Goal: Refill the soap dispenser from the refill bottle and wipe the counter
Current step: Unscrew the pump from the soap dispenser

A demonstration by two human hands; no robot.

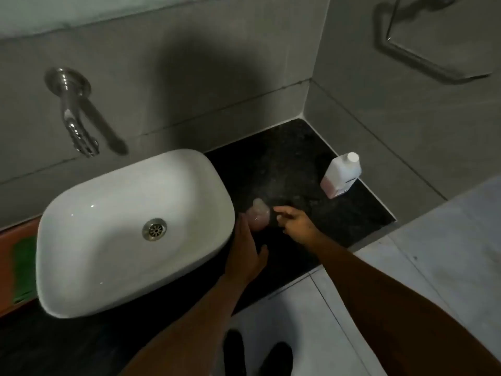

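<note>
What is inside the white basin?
The basin holds only a metal drain at its bottom, with no visible water or items. The left hand covers a bit of its right outer edge.

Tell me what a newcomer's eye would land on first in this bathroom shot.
The white basin stands out most, bright on the dark counter with a wall tap above it. Next, both open hands, left hand and right hand, flank a small blurred pinkish soap dispenser. A white refill bottle stands capped near the counter's right edge.
</note>
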